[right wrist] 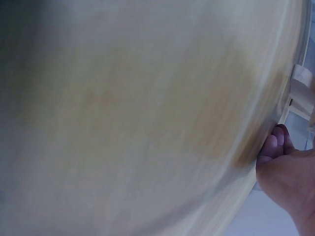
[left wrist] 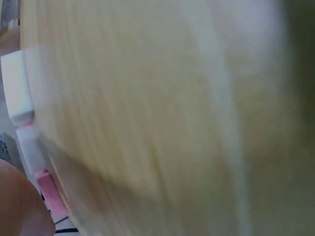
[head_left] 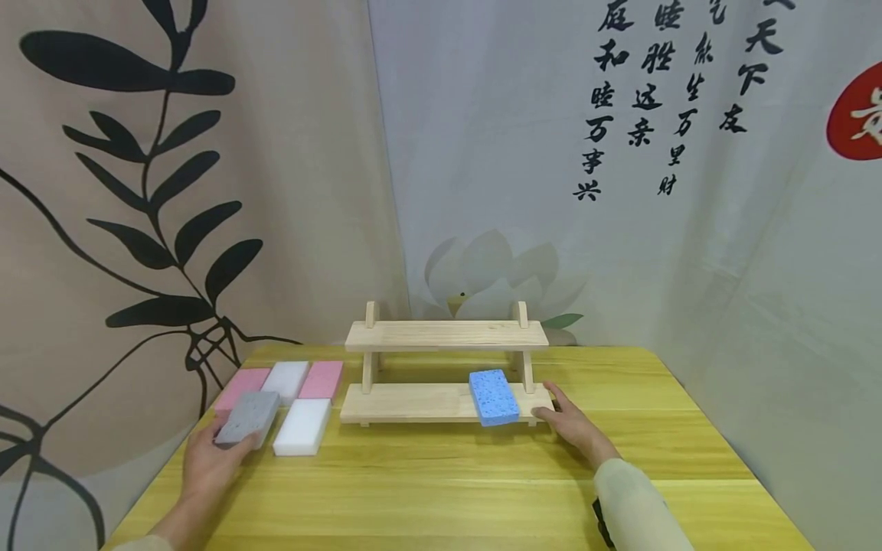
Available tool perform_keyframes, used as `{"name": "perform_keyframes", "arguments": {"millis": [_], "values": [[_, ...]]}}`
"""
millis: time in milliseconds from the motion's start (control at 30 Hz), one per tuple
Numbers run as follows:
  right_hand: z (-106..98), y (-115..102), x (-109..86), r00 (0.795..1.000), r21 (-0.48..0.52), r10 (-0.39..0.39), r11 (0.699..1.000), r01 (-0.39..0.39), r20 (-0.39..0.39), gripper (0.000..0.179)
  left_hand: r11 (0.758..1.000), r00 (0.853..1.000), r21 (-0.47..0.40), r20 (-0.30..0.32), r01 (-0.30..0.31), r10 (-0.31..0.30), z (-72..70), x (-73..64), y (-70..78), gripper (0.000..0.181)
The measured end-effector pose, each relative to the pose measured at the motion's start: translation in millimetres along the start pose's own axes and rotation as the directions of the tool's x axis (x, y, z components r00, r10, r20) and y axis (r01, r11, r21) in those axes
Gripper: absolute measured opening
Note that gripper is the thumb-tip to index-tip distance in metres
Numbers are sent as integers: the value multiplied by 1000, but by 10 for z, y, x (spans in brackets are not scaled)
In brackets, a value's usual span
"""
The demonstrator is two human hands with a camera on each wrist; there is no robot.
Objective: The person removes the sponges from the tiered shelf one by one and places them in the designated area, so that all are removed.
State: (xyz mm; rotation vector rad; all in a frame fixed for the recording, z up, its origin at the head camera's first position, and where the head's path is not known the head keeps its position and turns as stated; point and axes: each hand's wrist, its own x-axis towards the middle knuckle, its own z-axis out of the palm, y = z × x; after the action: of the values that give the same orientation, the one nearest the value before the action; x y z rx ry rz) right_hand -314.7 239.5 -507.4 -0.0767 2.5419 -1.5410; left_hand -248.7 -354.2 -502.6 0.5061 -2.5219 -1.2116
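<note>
My left hand (head_left: 210, 467) grips a grey sponge (head_left: 249, 417) between the thumb on its right side and the fingers on its left. In the head view the grey sponge overlaps a pink sponge (head_left: 237, 389) behind it. With thumb in front and fingers round the end, my right hand (head_left: 575, 425) holds the lower board of a two-tier wooden shelf (head_left: 413, 403). A blue speckled sponge (head_left: 494, 398) stands on that board near its right end, leaning back. The right wrist view shows the right hand's fingers (right wrist: 273, 142) bent near the shelf.
Beside the grey sponge lie a white sponge (head_left: 302, 428) in front, with another white sponge (head_left: 285, 380) and a second pink sponge (head_left: 322, 379) behind. The shelf's upper board (head_left: 448, 335) carries nothing. A printed curtain (head_left: 310, 191) hangs behind the wooden table (head_left: 413, 497).
</note>
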Motion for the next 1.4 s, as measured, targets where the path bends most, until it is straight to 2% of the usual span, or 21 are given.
{"name": "perform_keyframes", "arguments": {"millis": [300,533,767,933,1100,1267,1400], "values": [[1,-13,-26,1000,0,-4,1000,4,-2,84,1000,999,16,32,11,-11,41,-16,-46,86],[-8,10,-6,1000,-5,10,1000,-10,15,87,1000,999,-5,44,19,-18,63,-8,-47,86],[4,-11,-33,1000,-6,-18,1000,18,-2,85,999,996,42,85,28,-31,58,17,-72,89],[6,-14,-39,999,-20,-38,999,38,-4,86,996,995,71,86,47,-53,34,-17,-35,95],[3,-17,-24,1000,-9,-11,1000,11,-3,84,994,994,83,69,78,-83,39,-30,13,98],[2,2,-8,1000,-5,-3,1000,3,0,81,997,998,63,50,36,-40,53,-34,61,91],[-3,-4,-20,1000,1,-3,1000,3,-1,81,999,998,36,60,-8,6,80,-40,146,84]]}}
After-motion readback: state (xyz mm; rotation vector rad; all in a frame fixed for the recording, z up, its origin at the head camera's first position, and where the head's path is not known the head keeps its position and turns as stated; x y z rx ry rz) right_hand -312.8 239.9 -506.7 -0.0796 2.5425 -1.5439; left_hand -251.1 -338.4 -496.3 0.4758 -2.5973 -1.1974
